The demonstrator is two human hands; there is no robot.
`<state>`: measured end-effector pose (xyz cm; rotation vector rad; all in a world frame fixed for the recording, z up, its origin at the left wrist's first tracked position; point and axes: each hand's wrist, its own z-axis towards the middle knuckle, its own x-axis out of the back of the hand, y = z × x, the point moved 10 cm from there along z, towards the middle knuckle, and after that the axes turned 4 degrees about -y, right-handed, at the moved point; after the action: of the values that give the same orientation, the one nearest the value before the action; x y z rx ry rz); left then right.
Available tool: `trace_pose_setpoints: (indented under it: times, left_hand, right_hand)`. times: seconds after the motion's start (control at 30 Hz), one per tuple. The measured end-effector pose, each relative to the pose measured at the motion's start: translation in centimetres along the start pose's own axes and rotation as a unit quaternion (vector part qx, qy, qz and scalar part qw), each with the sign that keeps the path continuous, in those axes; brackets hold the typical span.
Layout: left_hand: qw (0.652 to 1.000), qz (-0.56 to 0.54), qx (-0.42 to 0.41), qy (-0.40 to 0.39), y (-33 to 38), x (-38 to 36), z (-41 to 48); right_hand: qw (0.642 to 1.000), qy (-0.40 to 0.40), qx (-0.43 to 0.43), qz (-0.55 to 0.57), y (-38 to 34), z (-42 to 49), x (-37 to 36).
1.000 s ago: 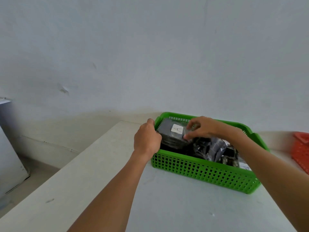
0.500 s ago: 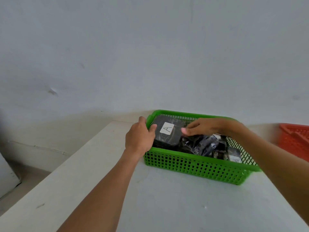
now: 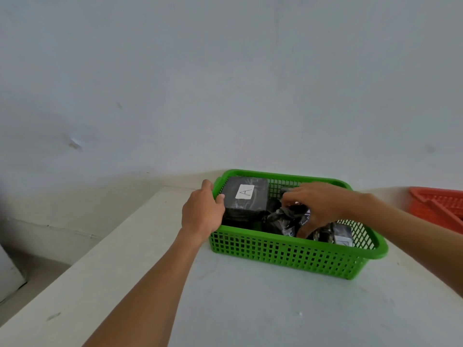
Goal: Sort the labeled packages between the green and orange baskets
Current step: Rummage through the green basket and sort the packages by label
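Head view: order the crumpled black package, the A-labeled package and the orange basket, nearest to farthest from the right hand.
1. crumpled black package: in the right hand, inside the green basket.
2. A-labeled package: basket's left end.
3. orange basket: far right.

Bare left arm [image 3: 150,284] stretched forward, left hand [image 3: 203,211] curled over rim of green plastic lattice basket [image 3: 288,251], right hand [image 3: 318,204] palm down, fingers bent, pinching crumpled black plastic package [image 3: 285,220]

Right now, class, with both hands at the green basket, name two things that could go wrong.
The right hand pinches a crumpled package packed among other packages; lifting may drag neighbours out.
The left hand holds only one end of the green basket, so it might tip or slide.
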<state>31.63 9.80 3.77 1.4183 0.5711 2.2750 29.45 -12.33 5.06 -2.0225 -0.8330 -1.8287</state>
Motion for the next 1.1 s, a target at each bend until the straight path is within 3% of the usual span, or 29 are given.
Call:
trace_pose_setpoints:
  times: [0.1, 0.23, 0.37, 0.43, 0.53, 0.63, 0.7, 0.8, 0.87, 0.93, 1.03, 1.1]
  left_hand:
    - [1.000, 0.003, 0.000, -0.015, 0.1, -0.2, 0.1]
    - [1.000, 0.007, 0.005, -0.025, 0.2, -0.2, 0.1]
    - [0.999, 0.002, 0.000, -0.036, 0.2, -0.5, 0.1]
    - [0.999, -0.001, -0.003, -0.037, 0.3, -0.4, 0.2]
    - [0.999, -0.005, -0.005, -0.037, 0.3, -0.5, 0.3]
    - [0.999, -0.013, -0.006, -0.031, 0.3, -0.4, 0.3]
    - [1.000, -0.016, -0.007, -0.025, 0.2, -0.4, 0.3]
    - [1.000, -0.017, -0.006, -0.016, 0.1, -0.3, 0.3]
    - [1.000, -0.016, -0.006, -0.010, 0.0, -0.2, 0.3]
    - [1.000, -0.013, -0.007, -0.003, 0.0, -0.1, 0.3]
    - [1.000, -0.015, -0.010, -0.002, 0.1, 0.0, 0.3]
    - [1.000, -0.009, -0.016, 0.000, 0.4, 0.2, 0.2]
  right_hand:
    - [1.000, 0.023, 0.011, 0.001, 0.1, -0.1, 1.0]
    - [0.995, -0.073, -0.027, 0.056, -0.1, 0.5, -1.1]
    - [0.997, -0.073, -0.036, 0.001, 0.2, 0.9, -0.3]
    - [0.991, -0.079, -0.048, 0.092, 1.4, 0.4, 0.6]
    - [0.946, -0.117, -0.071, 0.294, 3.6, -1.2, 1.6]
    - [0.923, -0.056, -0.099, 0.368, 5.2, -1.9, 4.3]
    - [0.913, 0.032, -0.100, 0.394, 5.7, -0.7, 6.2]
    - [0.938, 0.155, -0.123, 0.283, 5.1, 2.8, 7.9]
    - [0.966, 0.185, -0.142, 0.108, 3.1, 5.3, 7.9]
    - [0.971, 0.193, -0.140, 0.005, 1.1, 7.5, 7.4]
    - [0.968, 0.204, -0.142, 0.020, 1.1, 8.7, 7.7]
    - [0.966, 0.156, -0.134, 0.156, 2.6, 8.5, 7.5]
